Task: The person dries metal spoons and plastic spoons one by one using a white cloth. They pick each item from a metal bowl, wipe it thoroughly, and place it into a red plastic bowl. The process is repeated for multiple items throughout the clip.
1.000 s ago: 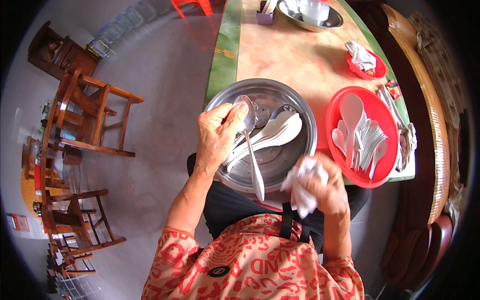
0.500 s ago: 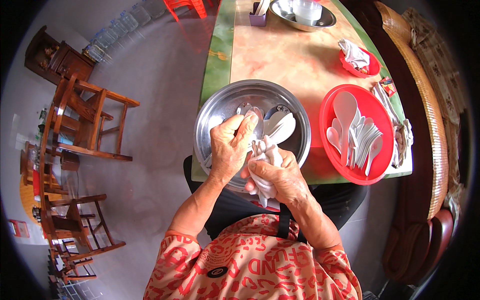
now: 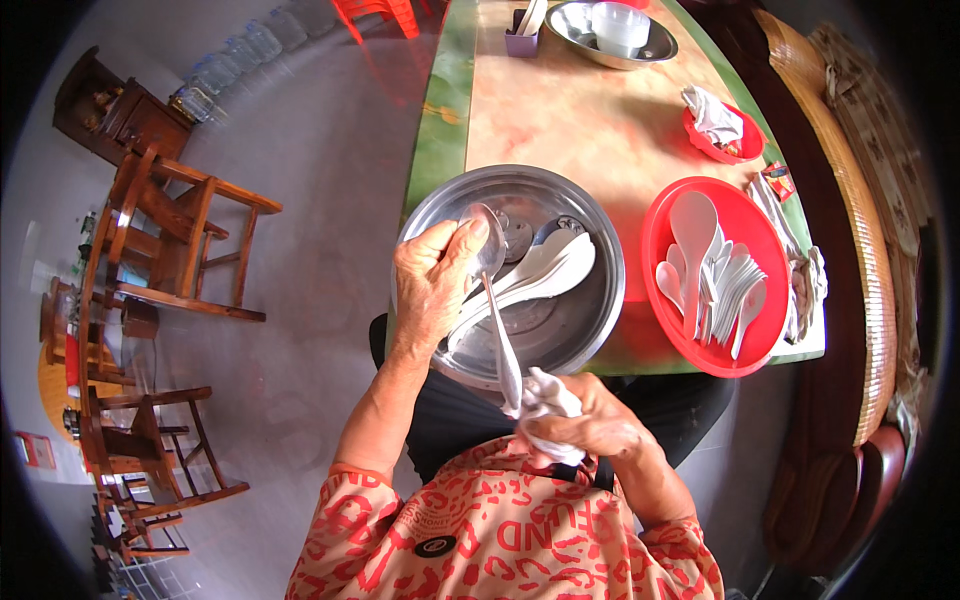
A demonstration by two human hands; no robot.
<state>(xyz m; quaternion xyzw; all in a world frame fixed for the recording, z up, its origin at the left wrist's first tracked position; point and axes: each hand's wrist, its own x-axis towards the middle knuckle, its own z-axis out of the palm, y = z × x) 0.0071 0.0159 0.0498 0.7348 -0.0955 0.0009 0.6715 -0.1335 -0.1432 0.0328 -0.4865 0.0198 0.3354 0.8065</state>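
Note:
My left hand (image 3: 434,285) pinches a metal spoon (image 3: 502,335) by its bowl, above the left side of a steel basin (image 3: 602,320). The spoon's handle slants down toward my lap. Around its end, my right hand (image 3: 592,425) grips a white cloth (image 3: 548,395). White spoons (image 3: 545,275) lie inside the basin, along with some metal spoon bowls (image 3: 515,238) at its far side. Right of the basin stands a red oval basket (image 3: 652,270) holding several white spoons (image 3: 735,280) and a large white ladle (image 3: 692,225).
Farther along the table (image 3: 570,120) sit a small red basket (image 3: 748,150) with a crumpled white cloth, another steel basin (image 3: 660,50) with clear containers, and a purple holder (image 3: 521,45). Rags (image 3: 802,290) lie at the right edge. Wooden chairs (image 3: 190,240) stand at the left.
My right hand and the cloth have slid down and toward me along the spoon's handle, baring it. My left hand has shifted slightly left, still holding the bowl.

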